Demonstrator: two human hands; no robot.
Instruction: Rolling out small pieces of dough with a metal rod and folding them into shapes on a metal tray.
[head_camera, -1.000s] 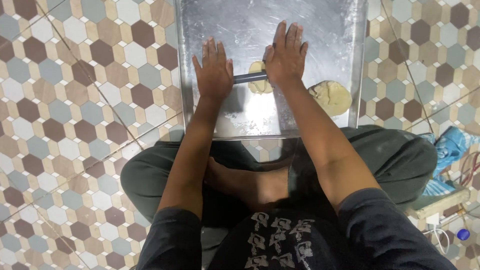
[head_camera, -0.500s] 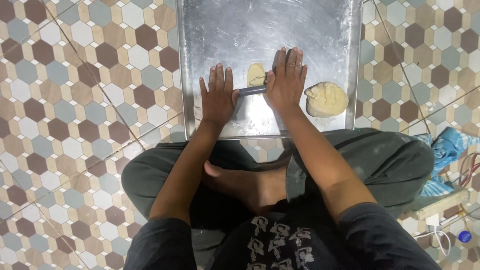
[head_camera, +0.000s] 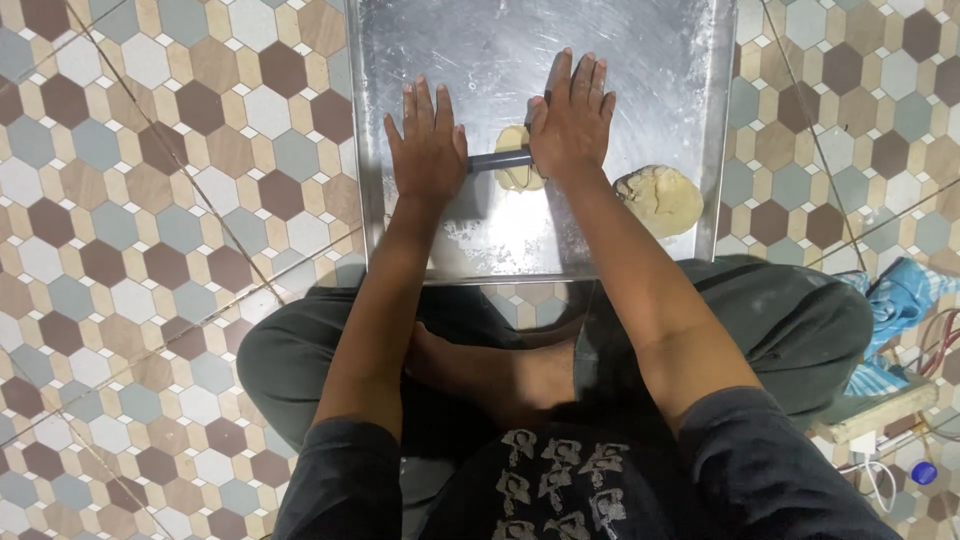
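Observation:
A steel tray (head_camera: 650, 60) lies on the tiled floor in front of my crossed legs. My left hand (head_camera: 425, 150) and my right hand (head_camera: 570, 120) press flat, fingers spread, on a dark rolling pin (head_camera: 498, 160) that lies across the tray. Under the pin, between my hands, sits a small flattened piece of pale dough (head_camera: 515, 140). A larger lump of dough (head_camera: 658, 198) rests on the tray near its right front corner, apart from my right hand.
The floor (head_camera: 150, 200) is covered with hexagonal tiles in brown, beige and grey. At the right edge lie a blue cloth (head_camera: 900, 295), a wooden block (head_camera: 875, 412) and some white cable (head_camera: 880, 475).
Both hands have pushed the rolling pin away from me over the small dough piece, after pulling it closer half a second ago. The larger lump has stayed in place.

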